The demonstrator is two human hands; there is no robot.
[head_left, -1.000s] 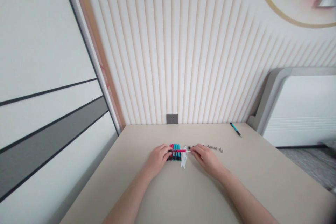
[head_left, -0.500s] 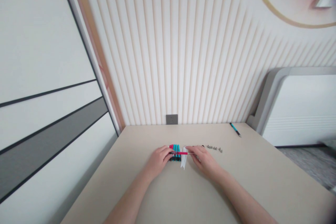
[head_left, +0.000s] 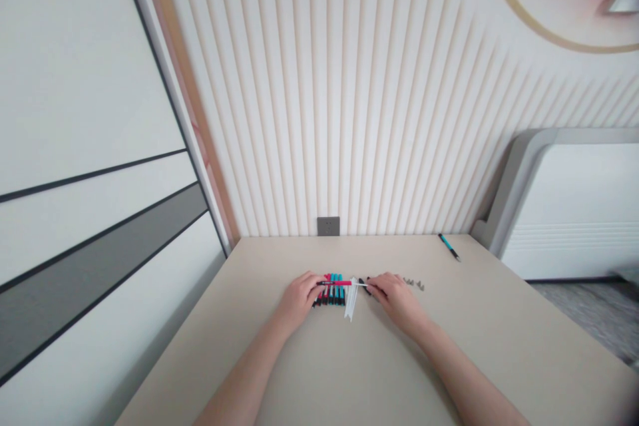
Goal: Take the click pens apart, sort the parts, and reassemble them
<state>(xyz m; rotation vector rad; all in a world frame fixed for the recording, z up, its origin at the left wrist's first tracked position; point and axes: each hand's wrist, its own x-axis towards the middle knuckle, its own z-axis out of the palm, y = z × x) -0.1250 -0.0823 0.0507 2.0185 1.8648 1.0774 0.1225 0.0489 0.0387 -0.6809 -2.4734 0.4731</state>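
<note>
My left hand (head_left: 300, 299) and my right hand (head_left: 397, 301) both pinch a slim red pen (head_left: 335, 283), which lies crosswise above a row of red and teal pens (head_left: 330, 295) on the beige table (head_left: 319, 373). The pen's left part is in my left fingers, and its right end is in my right fingers. Several white sticks (head_left: 351, 299) lie just right of the row. Black caps (head_left: 367, 286) sit beside my right fingertips. Several small grey parts (head_left: 414, 284) lie beyond my right hand, which partly hides them.
A teal pen (head_left: 449, 247) lies near the far right corner of the table. A grey wall socket (head_left: 328, 226) sits above the table's far edge. A white wall unit (head_left: 569, 206) stands to the right, beyond the table.
The red pen has shifted slightly left and toward the far edge, between my hands. My right hand now covers more of the small grey parts.
</note>
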